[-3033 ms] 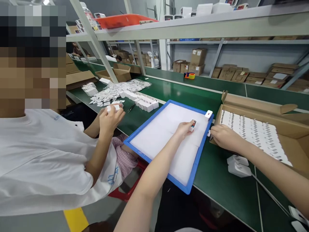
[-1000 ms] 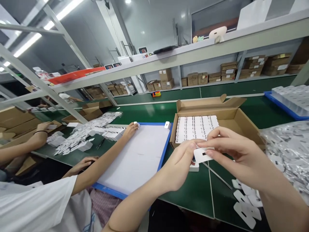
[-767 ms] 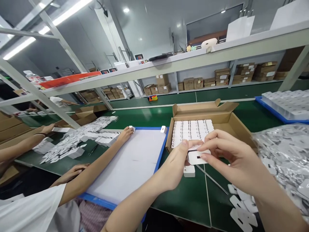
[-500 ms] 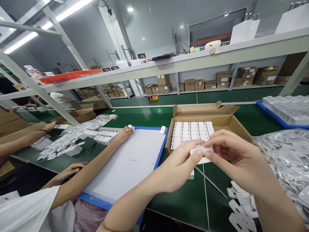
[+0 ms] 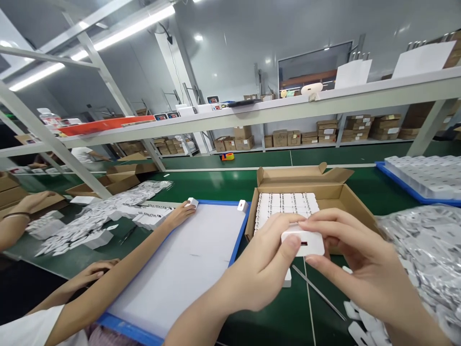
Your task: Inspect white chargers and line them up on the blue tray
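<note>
My left hand (image 5: 262, 259) pinches the left end of a white plastic charger housing (image 5: 312, 245), thumb across its front. A small dark slot faces me. At the other end, the fingers of my right hand (image 5: 363, 254) close around the top and right edge. Just behind my hands is an open cardboard box (image 5: 342, 202) with rows of white parts (image 5: 284, 204) bearing metal pieces. Another white part (image 5: 287, 278) shows on the green table, partly covered by my left hand. A thin metal rod (image 5: 320, 292) lies below the housing.
Left of me is a blue-rimmed tray (image 5: 234, 252) with a white housing (image 5: 242, 206) at its corner; a co-worker's hand (image 5: 182, 214) holds another there. White flat plates (image 5: 367, 322) and a clear bag (image 5: 428, 250) lie right. A shelf (image 5: 273, 114) crosses behind.
The housing has been tilted so that its slotted face now shows toward me. My right fingers have shifted around its right end. A co-worker's far-left hand has moved left.
</note>
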Demonstrator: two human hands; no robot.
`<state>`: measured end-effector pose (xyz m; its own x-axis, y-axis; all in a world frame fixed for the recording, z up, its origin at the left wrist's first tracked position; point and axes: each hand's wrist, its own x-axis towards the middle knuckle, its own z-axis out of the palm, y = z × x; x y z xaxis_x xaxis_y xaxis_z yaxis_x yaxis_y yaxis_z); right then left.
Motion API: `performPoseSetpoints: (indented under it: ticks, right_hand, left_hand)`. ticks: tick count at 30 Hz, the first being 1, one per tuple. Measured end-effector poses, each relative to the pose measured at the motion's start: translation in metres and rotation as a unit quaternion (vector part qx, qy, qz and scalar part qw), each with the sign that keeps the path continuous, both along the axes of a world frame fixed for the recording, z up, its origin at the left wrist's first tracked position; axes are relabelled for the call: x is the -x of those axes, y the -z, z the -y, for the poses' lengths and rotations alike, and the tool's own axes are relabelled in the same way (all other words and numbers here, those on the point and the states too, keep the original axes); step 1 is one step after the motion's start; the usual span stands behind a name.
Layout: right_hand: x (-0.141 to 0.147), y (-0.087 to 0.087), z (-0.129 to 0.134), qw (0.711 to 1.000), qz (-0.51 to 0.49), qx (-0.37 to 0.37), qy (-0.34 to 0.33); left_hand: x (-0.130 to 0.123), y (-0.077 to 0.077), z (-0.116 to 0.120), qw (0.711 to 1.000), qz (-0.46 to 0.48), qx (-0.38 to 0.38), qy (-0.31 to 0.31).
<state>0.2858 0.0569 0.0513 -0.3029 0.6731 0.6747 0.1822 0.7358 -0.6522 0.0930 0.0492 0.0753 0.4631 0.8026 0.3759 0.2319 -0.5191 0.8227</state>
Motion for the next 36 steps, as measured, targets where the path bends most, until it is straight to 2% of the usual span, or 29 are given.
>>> performPoseSetpoints:
  ticks: [7, 11, 15, 23, 36]
  right_hand:
    - [0.004, 0.000, -0.003, 0.994, -0.020, 0.102, -0.018]
    - [0.003, 0.003, -0.007, 0.984, -0.040, 0.172, 0.010]
    - [0.007, 0.005, -0.009, 0.971, -0.048, 0.232, -0.030]
    - [0.018, 0.012, -0.011, 0.983, -0.089, 0.159, -0.024]
    - [0.020, 0.011, -0.011, 0.991, -0.058, 0.124, -0.003]
  left_hand:
    - [-0.001, 0.008, -0.009, 1.000, 0.010, -0.015, -0.008]
    - [0.001, 0.012, -0.013, 0.999, 0.014, -0.025, -0.016]
    - [0.003, 0.014, -0.015, 0.999, 0.012, -0.028, -0.018]
    - [0.003, 0.015, -0.018, 0.999, 0.034, -0.033, -0.004]
    - [-0.001, 0.021, -0.023, 0.997, 0.049, -0.064, -0.021]
